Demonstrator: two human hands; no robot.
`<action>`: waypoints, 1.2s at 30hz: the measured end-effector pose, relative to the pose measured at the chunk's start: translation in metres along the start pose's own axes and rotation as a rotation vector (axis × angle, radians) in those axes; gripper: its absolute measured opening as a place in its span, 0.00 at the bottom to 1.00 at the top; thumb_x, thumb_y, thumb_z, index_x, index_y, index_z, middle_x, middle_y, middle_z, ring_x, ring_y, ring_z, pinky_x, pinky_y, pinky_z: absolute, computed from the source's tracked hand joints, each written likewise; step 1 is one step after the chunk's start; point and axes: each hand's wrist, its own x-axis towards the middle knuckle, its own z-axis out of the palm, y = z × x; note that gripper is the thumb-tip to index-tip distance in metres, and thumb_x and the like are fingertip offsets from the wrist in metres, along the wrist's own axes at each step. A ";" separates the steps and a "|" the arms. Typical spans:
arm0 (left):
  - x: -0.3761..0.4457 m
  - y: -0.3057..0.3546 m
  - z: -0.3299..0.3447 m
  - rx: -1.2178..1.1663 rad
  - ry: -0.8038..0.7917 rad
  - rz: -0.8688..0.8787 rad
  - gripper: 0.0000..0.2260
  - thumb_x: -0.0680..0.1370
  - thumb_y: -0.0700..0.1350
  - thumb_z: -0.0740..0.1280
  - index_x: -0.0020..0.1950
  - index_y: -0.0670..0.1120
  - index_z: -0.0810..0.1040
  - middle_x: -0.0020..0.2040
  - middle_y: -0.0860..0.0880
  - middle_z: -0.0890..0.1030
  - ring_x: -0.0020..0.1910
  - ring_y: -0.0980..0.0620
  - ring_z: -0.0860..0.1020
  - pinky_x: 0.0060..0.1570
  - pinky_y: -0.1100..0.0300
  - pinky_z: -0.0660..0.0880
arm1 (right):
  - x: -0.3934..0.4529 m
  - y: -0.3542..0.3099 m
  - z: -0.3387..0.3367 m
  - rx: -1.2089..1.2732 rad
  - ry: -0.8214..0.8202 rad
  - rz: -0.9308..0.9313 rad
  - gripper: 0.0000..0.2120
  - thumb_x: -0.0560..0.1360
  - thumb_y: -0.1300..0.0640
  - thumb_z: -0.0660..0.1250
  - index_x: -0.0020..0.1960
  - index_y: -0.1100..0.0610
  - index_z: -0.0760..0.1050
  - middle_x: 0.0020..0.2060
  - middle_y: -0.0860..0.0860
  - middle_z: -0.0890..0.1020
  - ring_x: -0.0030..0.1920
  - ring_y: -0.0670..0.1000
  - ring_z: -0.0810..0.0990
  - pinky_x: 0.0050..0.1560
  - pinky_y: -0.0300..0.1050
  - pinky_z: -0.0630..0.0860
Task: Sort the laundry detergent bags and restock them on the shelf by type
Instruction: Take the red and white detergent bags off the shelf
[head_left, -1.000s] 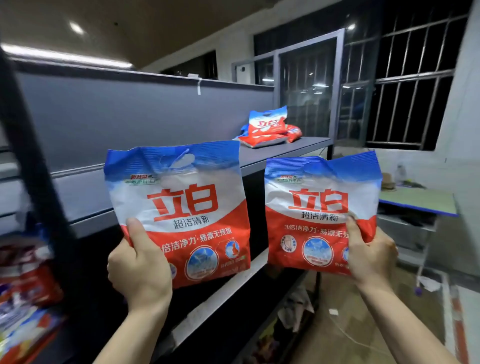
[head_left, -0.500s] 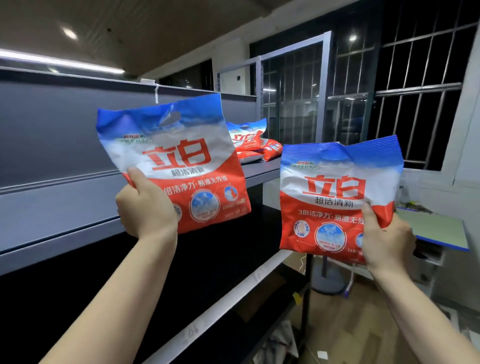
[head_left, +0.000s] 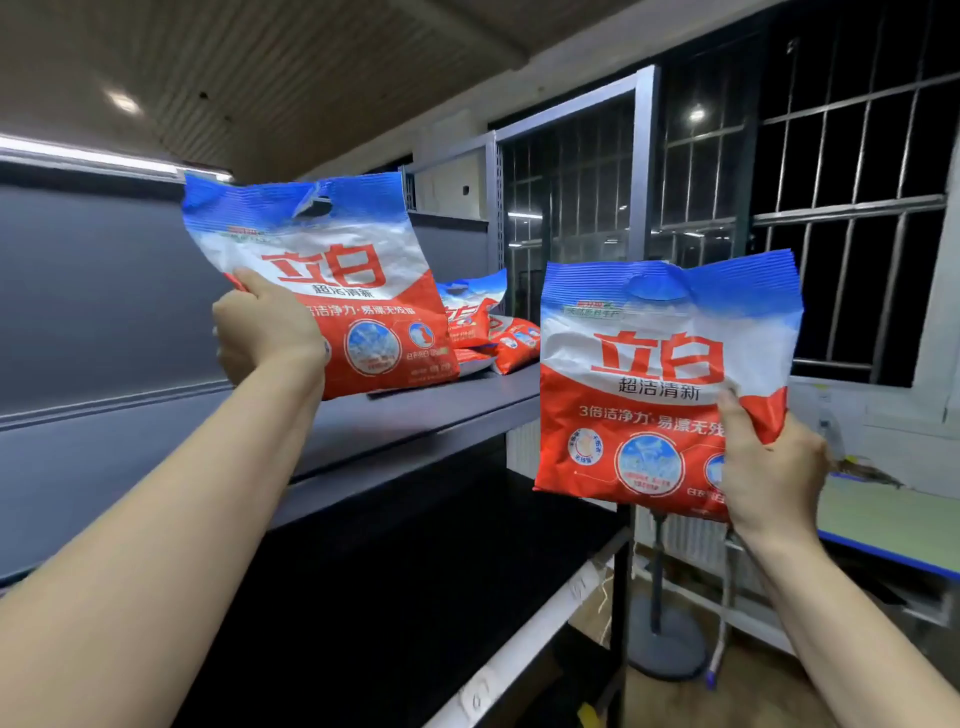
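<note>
Over grey shelf (head_left: 415, 415), left hand (head_left: 265, 332) grips one tilted detergent bag (head_left: 332, 280); right hand (head_left: 769, 467) grips another (head_left: 660, 374).

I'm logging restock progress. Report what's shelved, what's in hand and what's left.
Done: a few matching bags lie piled at the far end of the grey shelf. In hand: the left hand holds the left bag over the shelf; the right hand holds the right bag beside it. Left: shelving both.
</note>
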 end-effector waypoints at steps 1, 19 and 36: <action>0.005 0.000 0.017 -0.005 0.001 -0.024 0.24 0.82 0.54 0.49 0.59 0.41 0.77 0.60 0.43 0.79 0.57 0.41 0.76 0.52 0.54 0.70 | 0.013 0.004 0.010 0.005 0.004 -0.012 0.17 0.77 0.45 0.65 0.39 0.58 0.76 0.35 0.53 0.80 0.37 0.55 0.80 0.39 0.44 0.72; 0.093 -0.056 0.233 0.421 -0.048 -0.025 0.38 0.77 0.57 0.64 0.75 0.37 0.52 0.76 0.39 0.55 0.74 0.39 0.55 0.72 0.46 0.49 | 0.185 0.064 0.169 0.355 -0.169 0.056 0.07 0.75 0.49 0.69 0.40 0.51 0.78 0.39 0.47 0.83 0.36 0.42 0.83 0.39 0.45 0.82; 0.078 -0.076 0.224 1.050 -0.433 0.485 0.32 0.67 0.69 0.67 0.69 0.60 0.69 0.66 0.51 0.72 0.67 0.45 0.67 0.64 0.46 0.63 | 0.203 0.061 0.397 -0.159 -0.753 -0.224 0.31 0.77 0.47 0.62 0.75 0.56 0.57 0.72 0.57 0.62 0.70 0.61 0.63 0.67 0.54 0.63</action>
